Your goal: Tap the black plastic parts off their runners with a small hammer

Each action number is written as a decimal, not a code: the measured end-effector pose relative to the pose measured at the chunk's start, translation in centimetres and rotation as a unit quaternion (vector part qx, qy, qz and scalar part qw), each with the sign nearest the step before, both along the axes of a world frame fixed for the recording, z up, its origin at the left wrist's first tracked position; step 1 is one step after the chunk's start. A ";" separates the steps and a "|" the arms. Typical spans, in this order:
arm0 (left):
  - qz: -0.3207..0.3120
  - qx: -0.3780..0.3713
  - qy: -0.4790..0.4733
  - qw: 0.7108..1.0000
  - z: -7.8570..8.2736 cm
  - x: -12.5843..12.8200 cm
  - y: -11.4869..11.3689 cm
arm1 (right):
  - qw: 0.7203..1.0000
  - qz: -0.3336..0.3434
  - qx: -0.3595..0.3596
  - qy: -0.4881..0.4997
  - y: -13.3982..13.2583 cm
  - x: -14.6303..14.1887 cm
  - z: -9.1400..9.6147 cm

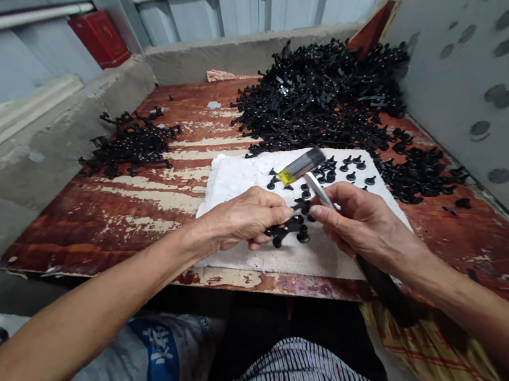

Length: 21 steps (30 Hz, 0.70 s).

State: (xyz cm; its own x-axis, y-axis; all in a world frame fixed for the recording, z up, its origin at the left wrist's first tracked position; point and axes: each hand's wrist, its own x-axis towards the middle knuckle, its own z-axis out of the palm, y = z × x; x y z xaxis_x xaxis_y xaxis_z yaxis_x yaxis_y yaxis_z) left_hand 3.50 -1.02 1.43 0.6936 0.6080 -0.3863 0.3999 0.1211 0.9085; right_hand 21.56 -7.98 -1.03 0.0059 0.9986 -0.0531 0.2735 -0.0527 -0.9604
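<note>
Gripping a metal-necked hammer over white cloth
My right fingers are wrapping it, my left fingers pinching knobbed black pieces.

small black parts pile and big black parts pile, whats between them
The head view shows scuffed red-brown wooden tabletop and a small flat grey scrap.

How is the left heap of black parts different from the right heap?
The left heap of shiny black parts is small and low; the right heap of shiny black parts is much larger and taller. The left heap lies apart from the white cloth; the right heap reaches its far edge. Both lie on the reddish-brown wooden table.
</note>
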 end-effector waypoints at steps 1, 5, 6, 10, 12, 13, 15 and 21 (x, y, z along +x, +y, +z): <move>0.035 -0.020 -0.008 0.999 0.0 0.1 -0.2 | 1.000 -0.019 -0.009 0.015 -0.2 -0.1 -0.1; 0.157 -0.055 -0.066 0.984 -0.4 0.6 -0.9 | 0.994 -0.031 -0.049 0.091 -0.5 -1.1 0.1; 0.172 -0.061 -0.084 0.980 -0.5 0.8 -1.1 | 0.991 -0.023 -0.056 0.116 -0.4 -1.3 0.2; 0.186 -0.073 -0.092 0.976 -0.9 1.0 -1.9 | 0.984 -0.024 -0.047 0.171 0.7 -1.5 0.5; 0.199 0.007 -0.043 0.979 -1.0 0.5 -2.0 | 0.985 -0.029 -0.042 0.167 1.0 -1.3 0.5; 0.221 0.095 -0.008 0.971 -1.0 0.2 -2.0 | 0.986 -0.027 -0.042 0.160 1.1 -1.1 0.5; 0.238 0.315 0.058 0.917 -0.7 -0.3 -1.9 | 0.988 -0.015 -0.043 0.146 1.1 -1.0 0.4; -0.101 0.406 0.144 0.897 1.0 -0.3 -1.0 | 0.990 0.032 -0.035 0.134 1.1 -1.3 0.4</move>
State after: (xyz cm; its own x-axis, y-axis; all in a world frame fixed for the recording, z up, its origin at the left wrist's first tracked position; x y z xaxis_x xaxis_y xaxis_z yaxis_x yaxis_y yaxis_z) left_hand 3.19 -2.04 2.47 0.7636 0.6434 -0.0538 0.5711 -0.6341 0.5213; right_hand 20.29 -6.92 -0.64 -0.0806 0.9903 -0.1130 0.0141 -0.1122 -0.9936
